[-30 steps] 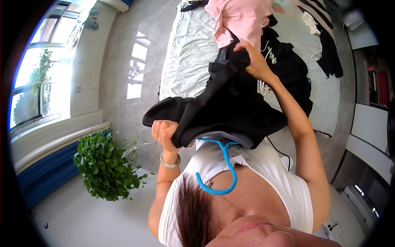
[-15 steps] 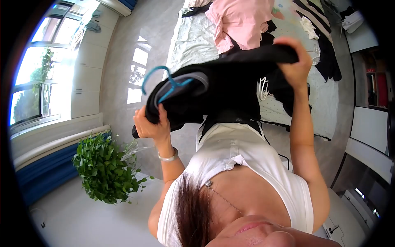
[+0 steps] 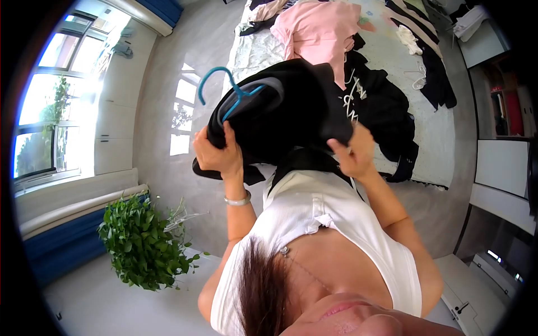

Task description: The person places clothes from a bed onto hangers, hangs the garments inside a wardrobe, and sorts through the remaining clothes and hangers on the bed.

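A black garment (image 3: 291,106) with a grey inner neckline is held up in front of me. In its neck opening sits a blue hanger (image 3: 241,92), its hook sticking out to the upper left. My left hand (image 3: 218,154) is closed around the garment just below the hanger, thumb on the neckline edge. My right hand (image 3: 357,154) pinches the garment's right-hand edge, slightly blurred. The cloth hangs bunched between both hands, and the rest of the hanger is hidden inside it.
Ahead is a bed (image 3: 437,151) bearing a pink shirt (image 3: 319,31), black clothing (image 3: 386,123) with white hangers, and striped clothing (image 3: 412,22). At left stand a leafy plant (image 3: 143,241) and white cabinets (image 3: 115,129). Shelving (image 3: 507,112) lines the right side.
My right hand has come down and inward, bringing the garment's stretched-out right side closer to my left hand. The left hand and hanger have shifted slightly right.
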A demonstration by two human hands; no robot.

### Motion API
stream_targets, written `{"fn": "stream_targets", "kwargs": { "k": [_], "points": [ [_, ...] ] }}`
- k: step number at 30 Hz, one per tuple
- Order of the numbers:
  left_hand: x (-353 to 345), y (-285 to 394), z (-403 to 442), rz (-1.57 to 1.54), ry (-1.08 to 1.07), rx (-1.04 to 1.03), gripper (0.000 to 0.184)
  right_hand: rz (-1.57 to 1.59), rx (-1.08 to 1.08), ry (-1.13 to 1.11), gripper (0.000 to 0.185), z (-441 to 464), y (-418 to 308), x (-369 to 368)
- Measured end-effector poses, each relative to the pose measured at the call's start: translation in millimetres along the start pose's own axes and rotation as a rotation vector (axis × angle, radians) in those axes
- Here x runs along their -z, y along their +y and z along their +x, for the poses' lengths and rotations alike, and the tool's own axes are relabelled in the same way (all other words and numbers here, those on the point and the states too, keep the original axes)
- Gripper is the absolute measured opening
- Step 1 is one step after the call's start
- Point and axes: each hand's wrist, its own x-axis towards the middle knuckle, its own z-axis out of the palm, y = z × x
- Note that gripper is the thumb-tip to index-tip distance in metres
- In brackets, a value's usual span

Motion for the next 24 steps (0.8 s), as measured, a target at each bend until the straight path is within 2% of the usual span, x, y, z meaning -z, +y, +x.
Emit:
{"fn": "stream_targets", "kwargs": {
  "k": [2, 4, 5, 6, 8, 9, 10, 12, 13, 16, 17, 20, 22, 24],
  "points": [
    [-9.2, 0.8, -7.9, -0.015, -0.032, -0.022, 0.036, 0.045, -0.020, 0.091, 0.014, 5.6, -9.0, 4.3],
    [-17.8, 2.6, -12.1, -0.061, -0.068, 0.007, 0.036, 0.169, 0.281, -0.344, 0.015, 13.2, -19.4, -0.1],
    [-21.8, 4.0, -11.5, -0.101, -0.039, 0.001, 0.036, 0.069, 0.145, -0.673, 0.029, 9.7, -22.4, -7.0],
    [-24.8, 3.0, -9.9, -0.104, -0.038, -0.002, 0.036, 0.102, 0.045, -0.584, 0.034, -5.3, -12.9, -24.9],
    [-28.1, 1.0, -7.4, -0.179, 0.023, -0.010, 0.036, -0.184, -0.110, -0.607, 0.036, -19.6, 2.2, -14.1],
    [-28.7, 3.6, -2.8, -0.197, 0.033, -0.028, 0.036, -0.222, -0.349, -0.650, 0.044, -16.5, 8.1, -7.2],
    [-28.4, 3.5, -2.2, -0.198, 0.028, -0.026, 0.036, -0.264, -0.372, -0.321, 0.044, -13.4, 13.0, -11.0],
    [-31.6, 2.8, 2.0, -0.266, -0.049, -0.057, 0.035, -0.235, -0.490, -0.092, 0.040, 10.7, 7.5, -6.2],
    [-33.0, 6.5, 5.8, -0.294, -0.027, -0.094, 0.034, -0.243, -0.503, -0.045, 0.034, 21.2, 3.6, -7.4],
    [-36.0, 6.4, 10.5, -0.344, -0.005, -0.116, 0.035, -0.352, -0.544, 0.103, 0.033, 22.1, 19.9, -22.7],
    [-35.8, 9.2, 13.6, -0.383, 0.022, -0.101, 0.035, -0.379, -0.492, 0.076, 0.028, 19.6, 26.1, -24.3],
    [-34.7, 10.8, 18.9, -0.374, 0.015, -0.105, 0.032, -0.351, -0.536, 0.050, 0.022, 16.6, 28.7, -23.4],
    [-42.1, 10.8, 16.1, -0.397, 0.022, -0.070, 0.035, -0.395, -0.323, 0.011, 0.020, 15.6, 11.1, -25.3],
    [-48.9, 9.6, 13.7, -0.456, 0.003, -0.038, 0.034, -0.174, -0.296, -0.094, 0.028, 21.1, -16.2, -31.3]
  ]
}}
